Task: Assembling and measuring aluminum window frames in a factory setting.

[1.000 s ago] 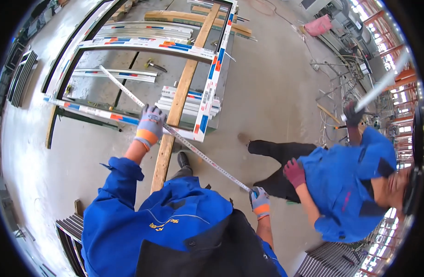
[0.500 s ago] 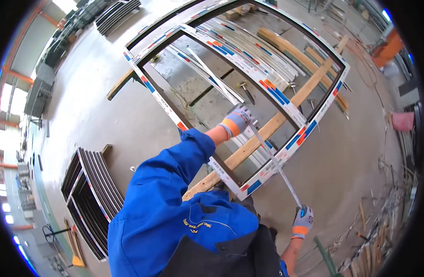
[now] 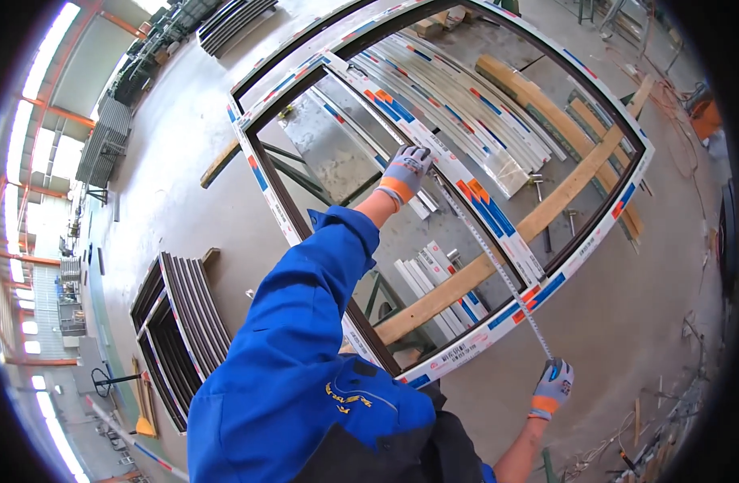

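Note:
A tape measure blade (image 3: pixel 502 274) stretches slantwise across a large dark window frame (image 3: pixel 538 270), which has white protective film with blue and orange patches. Near the middle of the frame's opening, my left hand (image 3: pixel 407 171), in a grey and orange glove, has its fingers closed round the blade. Beyond it, a thin pale strip in line with the blade runs to the frame's far bar. At the lower right, outside the frame's near edge, my right hand (image 3: pixel 553 386) is closed round the tape's blue case, mostly hidden by the glove.
Wooden beams (image 3: pixel 570 189) lie under the frame. Several film-covered profiles (image 3: pixel 458 97) and hammers (image 3: pixel 544 209) show through its openings. At left stand stacked dark frames (image 3: pixel 176 322) and a yellow broom (image 3: pixel 146 425). Scrap and cords (image 3: pixel 603 451) lie at lower right.
My left hand has moved up and away along the frame. My right hand has shifted right, and the blade now lies over the frame's near right edge. The view has turned slightly.

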A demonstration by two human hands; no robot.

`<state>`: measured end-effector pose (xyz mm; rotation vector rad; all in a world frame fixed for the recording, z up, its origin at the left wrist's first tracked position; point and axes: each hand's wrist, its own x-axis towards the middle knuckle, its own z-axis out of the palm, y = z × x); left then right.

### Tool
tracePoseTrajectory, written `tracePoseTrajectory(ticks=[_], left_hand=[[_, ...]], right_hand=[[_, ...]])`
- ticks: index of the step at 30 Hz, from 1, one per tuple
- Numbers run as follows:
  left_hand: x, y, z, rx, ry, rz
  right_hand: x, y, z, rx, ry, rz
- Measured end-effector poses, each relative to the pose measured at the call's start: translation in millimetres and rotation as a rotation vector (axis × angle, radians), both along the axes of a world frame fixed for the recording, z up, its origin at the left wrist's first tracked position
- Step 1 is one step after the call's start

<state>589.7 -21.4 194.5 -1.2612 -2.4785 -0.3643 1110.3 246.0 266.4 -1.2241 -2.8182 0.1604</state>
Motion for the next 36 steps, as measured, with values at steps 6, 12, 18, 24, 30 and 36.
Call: tracePoseTrajectory(ticks=[6,12,18,24,30,36], left_hand=[[-13,-10,7,0.084,0.01,-0.056],[-25,-15,10,0.066,-0.01,-0.089],[-35,-18,-15,-0.025,-0.083,-0.197],[-88,-57,40,-0.006,-0.002,-0.192],[-93,-52,37,0.021,-0.041,-0.187],[-96,-52,42,0.033,-0.05,-0.182]], right_hand=[[-17,-6,-2,-0.025,0.01,0.003],[-23,-17,8,0.027,0.058,0.007],[12,-27,-20,0.115,0.025,-0.015],[-85,-23,2,0.085,0.095,0.056],[-98,-8,11,0.086,0.083,0.055],[-102,-5,11,0.063,0.053,0.058]])
